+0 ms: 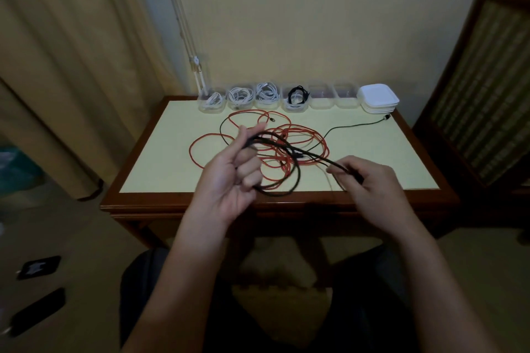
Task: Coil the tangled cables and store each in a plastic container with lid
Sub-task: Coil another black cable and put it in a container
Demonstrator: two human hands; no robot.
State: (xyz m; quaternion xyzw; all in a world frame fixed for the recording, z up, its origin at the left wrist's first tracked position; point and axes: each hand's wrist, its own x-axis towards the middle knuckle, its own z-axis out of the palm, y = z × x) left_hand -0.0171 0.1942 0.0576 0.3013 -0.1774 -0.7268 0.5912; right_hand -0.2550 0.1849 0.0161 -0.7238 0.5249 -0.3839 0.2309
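A black cable (289,149) is held above the table in loose loops. My left hand (229,178) holds the loops between thumb and fingers. My right hand (370,180) pinches the same cable further along, to the right. Under them a red cable (286,135) lies in a tangled pile on the yellow tabletop (160,157), with a dark thin cable (355,125) running off to a plug at the right. Along the back edge stands a row of clear plastic containers (322,99); three hold white coiled cables (241,94), one holds a black coil (298,94).
A stack of white lids (378,97) stands at the right end of the row. A wooden chair (476,89) stands to the table's right, a curtain (57,66) to its left. Dark objects (37,309) lie on the floor at the lower left.
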